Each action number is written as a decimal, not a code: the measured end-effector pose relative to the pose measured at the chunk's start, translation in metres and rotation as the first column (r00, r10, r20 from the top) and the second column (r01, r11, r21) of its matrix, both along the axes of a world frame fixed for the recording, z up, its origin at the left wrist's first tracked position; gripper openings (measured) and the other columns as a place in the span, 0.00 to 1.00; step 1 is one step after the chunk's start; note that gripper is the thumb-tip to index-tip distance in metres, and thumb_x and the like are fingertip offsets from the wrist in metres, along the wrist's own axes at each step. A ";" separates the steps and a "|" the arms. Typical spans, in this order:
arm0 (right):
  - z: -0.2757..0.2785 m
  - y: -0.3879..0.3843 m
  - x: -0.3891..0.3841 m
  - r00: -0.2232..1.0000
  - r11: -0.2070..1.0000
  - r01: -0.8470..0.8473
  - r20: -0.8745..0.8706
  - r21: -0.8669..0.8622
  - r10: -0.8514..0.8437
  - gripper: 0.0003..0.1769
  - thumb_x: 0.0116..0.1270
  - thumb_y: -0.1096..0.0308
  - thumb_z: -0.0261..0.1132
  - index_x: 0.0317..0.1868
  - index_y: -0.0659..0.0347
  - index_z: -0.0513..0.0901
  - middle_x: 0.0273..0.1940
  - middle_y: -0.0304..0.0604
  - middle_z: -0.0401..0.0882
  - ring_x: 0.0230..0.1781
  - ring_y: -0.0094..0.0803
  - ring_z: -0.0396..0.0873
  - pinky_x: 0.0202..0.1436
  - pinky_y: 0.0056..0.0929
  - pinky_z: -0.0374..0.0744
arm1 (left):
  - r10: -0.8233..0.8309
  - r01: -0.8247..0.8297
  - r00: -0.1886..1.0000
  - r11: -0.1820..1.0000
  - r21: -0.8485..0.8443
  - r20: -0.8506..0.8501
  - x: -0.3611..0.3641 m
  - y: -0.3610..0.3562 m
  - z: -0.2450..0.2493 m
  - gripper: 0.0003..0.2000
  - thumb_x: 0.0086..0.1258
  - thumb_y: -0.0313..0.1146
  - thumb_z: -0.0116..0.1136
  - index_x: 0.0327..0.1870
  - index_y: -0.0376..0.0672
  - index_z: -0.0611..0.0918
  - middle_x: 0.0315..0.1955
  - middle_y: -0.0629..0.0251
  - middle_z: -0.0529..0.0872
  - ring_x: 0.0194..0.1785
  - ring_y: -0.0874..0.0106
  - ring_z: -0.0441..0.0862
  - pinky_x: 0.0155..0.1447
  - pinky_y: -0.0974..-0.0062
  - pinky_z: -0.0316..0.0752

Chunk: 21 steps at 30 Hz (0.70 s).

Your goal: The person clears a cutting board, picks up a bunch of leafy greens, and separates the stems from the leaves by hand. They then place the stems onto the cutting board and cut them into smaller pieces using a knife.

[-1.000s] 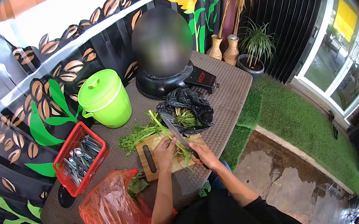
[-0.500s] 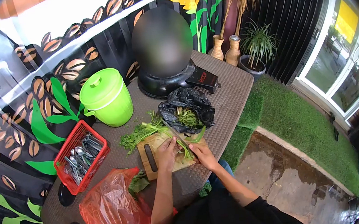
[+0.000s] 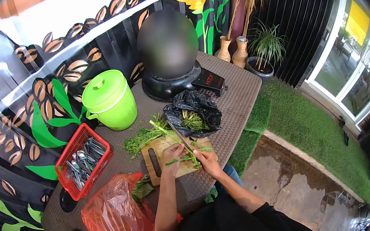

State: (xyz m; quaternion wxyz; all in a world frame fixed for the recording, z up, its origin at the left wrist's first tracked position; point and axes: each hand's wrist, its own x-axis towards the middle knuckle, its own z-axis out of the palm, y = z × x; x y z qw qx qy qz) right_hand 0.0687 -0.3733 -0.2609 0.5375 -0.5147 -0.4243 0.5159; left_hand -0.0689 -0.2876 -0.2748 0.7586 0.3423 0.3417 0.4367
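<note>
Over a wooden cutting board (image 3: pixel 156 172), my right hand (image 3: pixel 207 161) is closed on the handle of a knife (image 3: pixel 179 135), whose blade points up and left. My left hand (image 3: pixel 172 155) is closed around green stems (image 3: pixel 188 149) beside the blade. Leafy greens (image 3: pixel 138 142) lie at the board's upper left edge, and loose green pieces (image 3: pixel 204 149) are on its right part. Just beyond the board sits an open black plastic bag (image 3: pixel 212 114) with greens and roots inside.
A lidded green bucket (image 3: pixel 110 104), a red basket of cutlery (image 3: pixel 84 161) and a red plastic bag (image 3: pixel 114 216) stand on the left of the woven table (image 3: pixel 237 91). At the back is a black round-based object (image 3: pixel 170 88), its top blurred.
The stems and the knife have shifted slightly over the board, and my right hand has moved a little down. A leafy stem now hangs across the board below my left hand.
</note>
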 end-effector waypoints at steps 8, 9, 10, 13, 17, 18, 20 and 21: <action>-0.007 0.005 -0.013 0.973 0.980 0.196 0.119 0.042 -0.200 0.20 0.71 0.58 0.60 0.27 0.68 0.78 0.15 0.27 0.62 0.15 0.13 0.58 0.18 0.21 0.57 | 0.181 -0.183 0.982 0.983 0.029 0.045 0.014 -0.005 -0.021 0.09 0.68 0.29 0.60 0.43 0.33 0.82 0.34 0.65 0.84 0.34 0.77 0.79 0.37 0.79 0.74; -0.008 0.005 -0.014 0.957 0.974 0.217 0.184 0.059 -0.225 0.20 0.71 0.58 0.60 0.27 0.68 0.79 0.15 0.28 0.63 0.15 0.14 0.58 0.18 0.21 0.58 | 0.181 -0.182 0.982 0.983 0.028 0.045 0.016 -0.007 -0.018 0.09 0.68 0.29 0.60 0.43 0.33 0.82 0.34 0.65 0.84 0.34 0.77 0.79 0.37 0.79 0.74; -0.009 0.006 -0.015 0.936 0.969 0.237 0.248 0.076 -0.249 0.20 0.71 0.58 0.60 0.28 0.68 0.79 0.15 0.28 0.63 0.15 0.14 0.58 0.18 0.21 0.58 | 0.221 -0.221 0.975 0.975 0.000 0.035 0.017 -0.010 -0.016 0.09 0.66 0.30 0.62 0.40 0.33 0.83 0.31 0.67 0.84 0.30 0.79 0.77 0.33 0.81 0.70; -0.006 0.007 -0.016 0.945 0.967 0.254 0.203 0.036 -0.256 0.20 0.70 0.58 0.61 0.28 0.69 0.79 0.15 0.29 0.65 0.16 0.14 0.59 0.18 0.21 0.57 | 0.319 -0.319 0.948 0.947 -0.040 0.000 0.024 -0.014 -0.014 0.09 0.63 0.31 0.66 0.36 0.33 0.84 0.27 0.70 0.83 0.26 0.82 0.74 0.28 0.84 0.65; -0.022 0.017 -0.005 0.868 0.916 0.386 0.294 0.112 -0.401 0.23 0.71 0.55 0.59 0.24 0.66 0.77 0.14 0.30 0.62 0.14 0.16 0.59 0.17 0.21 0.58 | 0.404 -0.405 0.914 0.914 -0.033 -0.036 0.016 -0.006 -0.016 0.09 0.63 0.32 0.67 0.36 0.35 0.83 0.27 0.71 0.83 0.26 0.81 0.75 0.25 0.84 0.65; -0.021 0.020 0.004 0.957 0.950 0.291 0.034 -0.115 -0.289 0.24 0.71 0.53 0.58 0.22 0.64 0.76 0.12 0.29 0.59 0.13 0.17 0.58 0.16 0.21 0.58 | 0.407 -0.408 0.913 0.913 -0.032 -0.038 0.012 -0.005 -0.012 0.09 0.63 0.32 0.67 0.36 0.35 0.83 0.27 0.71 0.83 0.26 0.81 0.75 0.25 0.84 0.65; -0.004 0.023 0.013 0.942 0.918 0.034 -0.294 -0.395 -0.161 0.26 0.73 0.49 0.52 0.21 0.59 0.71 0.11 0.29 0.54 0.09 0.20 0.55 0.14 0.20 0.58 | 0.373 -0.375 0.925 0.926 -0.027 -0.070 0.003 -0.005 -0.003 0.10 0.67 0.33 0.62 0.40 0.34 0.81 0.39 0.63 0.84 0.38 0.75 0.80 0.44 0.77 0.77; -0.002 0.024 0.017 0.942 0.918 0.034 -0.294 -0.395 -0.162 0.26 0.73 0.49 0.52 0.21 0.59 0.71 0.11 0.29 0.54 0.09 0.20 0.55 0.14 0.20 0.58 | 0.373 -0.375 0.925 0.927 -0.027 -0.070 0.000 -0.004 -0.004 0.10 0.67 0.33 0.62 0.40 0.34 0.81 0.39 0.63 0.84 0.38 0.75 0.80 0.44 0.77 0.77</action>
